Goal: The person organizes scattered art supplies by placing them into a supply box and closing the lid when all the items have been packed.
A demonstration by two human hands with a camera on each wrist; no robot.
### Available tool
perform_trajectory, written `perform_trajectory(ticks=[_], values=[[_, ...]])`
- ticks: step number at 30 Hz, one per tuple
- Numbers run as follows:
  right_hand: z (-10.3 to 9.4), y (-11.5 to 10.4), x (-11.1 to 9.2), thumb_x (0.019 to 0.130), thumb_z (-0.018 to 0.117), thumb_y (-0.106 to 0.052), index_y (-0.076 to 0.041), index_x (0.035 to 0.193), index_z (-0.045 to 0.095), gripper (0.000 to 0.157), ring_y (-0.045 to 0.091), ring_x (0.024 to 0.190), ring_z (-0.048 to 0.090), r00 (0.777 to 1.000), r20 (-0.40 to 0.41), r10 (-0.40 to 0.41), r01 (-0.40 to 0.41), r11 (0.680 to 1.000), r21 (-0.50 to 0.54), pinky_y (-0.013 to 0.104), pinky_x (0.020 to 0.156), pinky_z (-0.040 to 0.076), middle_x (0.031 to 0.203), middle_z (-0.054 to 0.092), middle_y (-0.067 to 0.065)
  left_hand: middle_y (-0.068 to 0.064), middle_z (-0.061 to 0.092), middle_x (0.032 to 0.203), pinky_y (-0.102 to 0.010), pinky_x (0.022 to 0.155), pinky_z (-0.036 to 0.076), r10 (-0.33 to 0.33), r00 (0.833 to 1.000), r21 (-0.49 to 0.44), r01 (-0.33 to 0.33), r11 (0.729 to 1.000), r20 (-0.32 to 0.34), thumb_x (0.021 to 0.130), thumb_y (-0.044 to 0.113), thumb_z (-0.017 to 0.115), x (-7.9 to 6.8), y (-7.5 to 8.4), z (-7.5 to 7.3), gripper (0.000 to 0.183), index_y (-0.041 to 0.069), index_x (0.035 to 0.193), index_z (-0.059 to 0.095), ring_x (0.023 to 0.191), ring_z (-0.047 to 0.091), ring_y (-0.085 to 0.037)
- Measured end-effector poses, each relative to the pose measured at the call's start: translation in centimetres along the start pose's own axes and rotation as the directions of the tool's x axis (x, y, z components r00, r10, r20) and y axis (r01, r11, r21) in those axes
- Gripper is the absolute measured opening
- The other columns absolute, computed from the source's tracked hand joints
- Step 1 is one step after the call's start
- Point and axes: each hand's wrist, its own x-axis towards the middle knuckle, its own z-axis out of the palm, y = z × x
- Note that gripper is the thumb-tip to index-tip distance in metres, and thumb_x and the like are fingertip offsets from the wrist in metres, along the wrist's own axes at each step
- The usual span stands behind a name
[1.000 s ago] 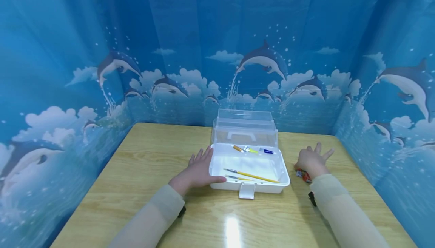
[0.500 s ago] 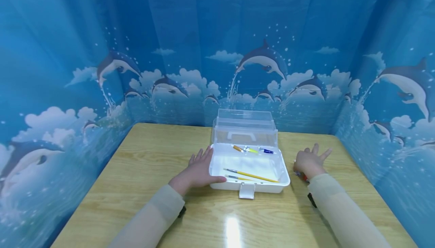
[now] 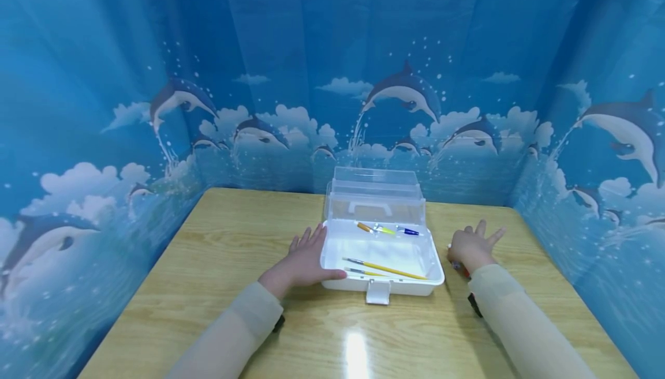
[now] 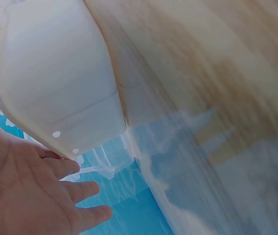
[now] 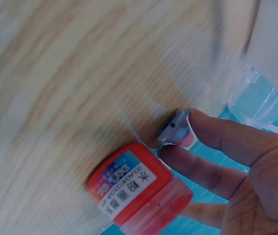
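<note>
A white plastic box [image 3: 332, 284] stands on the table with its clear lid [image 3: 378, 186] raised at the back. My left hand [image 3: 306, 258] rests against the box's left front corner, fingers spread and thumb along the front rim. To the right of the box, my right hand [image 3: 471, 249] pinches a small grey-purple block [image 5: 175, 131] with a white and pink side between thumb and index finger, low over the table. Its exact kind cannot be made out. Beside those fingertips lies a red gouache paint jar [image 5: 134, 183] on its side, mostly hidden by the hand in the head view.
Inside the box are two yellow paintbrushes [image 3: 392, 269] near the front. An orange item [image 3: 365, 226], a yellow one [image 3: 385, 230] and a blue one [image 3: 408, 231] lie along the back. A white latch [image 3: 378, 292] hangs at the front. Dolphin-print curtains [image 3: 291, 79] surround the wooden table [image 3: 249, 217].
My right hand has shifted slightly left, closer to the box, and covers more of the red items below it. The left hand and box stay in place.
</note>
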Motion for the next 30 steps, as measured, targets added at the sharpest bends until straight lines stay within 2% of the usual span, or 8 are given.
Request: perform_trajectory(ticks=[11, 17, 24, 30], values=[[0.2, -0.3, 0.6, 0.095, 0.066, -0.032, 0.003, 0.104, 0.073, 0.037, 0.065, 0.139, -0.01, 1.0, -0.006, -0.015, 0.015, 1.0, 0.005, 0.085, 0.091, -0.017, 0.145, 0.031, 0.044, -0.007, -0.001, 0.168, -0.055, 0.121, -0.002, -0.005, 1.0, 0.005, 0.005, 1.0, 0.002, 0.077, 0.08, 0.062, 0.1, -0.1, 0.1, 0.124, 0.012, 0.162, 0.001, 0.153, -0.003, -0.035], [0.0, -0.3, 0.5, 0.095, 0.066, -0.03, 0.001, 0.097, 0.074, 0.032, 0.065, 0.138, -0.011, 0.999, -0.007, -0.033, 0.033, 0.999, 0.012, 0.085, 0.091, -0.018, 0.147, 0.028, 0.044, -0.007, -0.001, 0.168, -0.055, 0.121, -0.003, -0.003, 1.0, 0.001, 0.003, 1.0, 0.001, 0.078, 0.079, 0.062, 0.1, -0.1, 0.0, 0.124, 0.011, 0.162, 0.001, 0.153, -0.003, -0.036], [-1.1, -0.4, 0.0, 0.095, 0.066, -0.029, 0.002, 0.101, 0.073, 0.033, 0.065, 0.138, -0.014, 0.999, -0.018, -0.047, 0.047, 0.998, 0.035, 0.084, 0.092, -0.019, 0.149, 0.023, 0.044, -0.007, -0.001, 0.168, -0.055, 0.121, -0.003, 0.0, 1.0, -0.002, 0.0, 1.0, 0.003, 0.078, 0.079, 0.062, 0.0, 0.0, 0.0, 0.124, 0.011, 0.162, 0.001, 0.152, -0.002, -0.036], [-2.5, -0.2, -0.6, 0.092, 0.069, -0.027, -0.004, 0.083, 0.073, 0.024, 0.064, 0.138, -0.017, 0.998, -0.041, -0.043, 0.045, 0.998, 0.049, 0.083, 0.092, -0.021, 0.151, 0.02, 0.043, -0.007, -0.001, 0.168, -0.055, 0.121, -0.002, 0.0, 1.0, -0.009, 0.0, 1.0, 0.001, 0.078, 0.079, 0.063, 0.0, 0.0, 0.1, 0.124, 0.011, 0.162, 0.002, 0.152, -0.002, -0.036]])
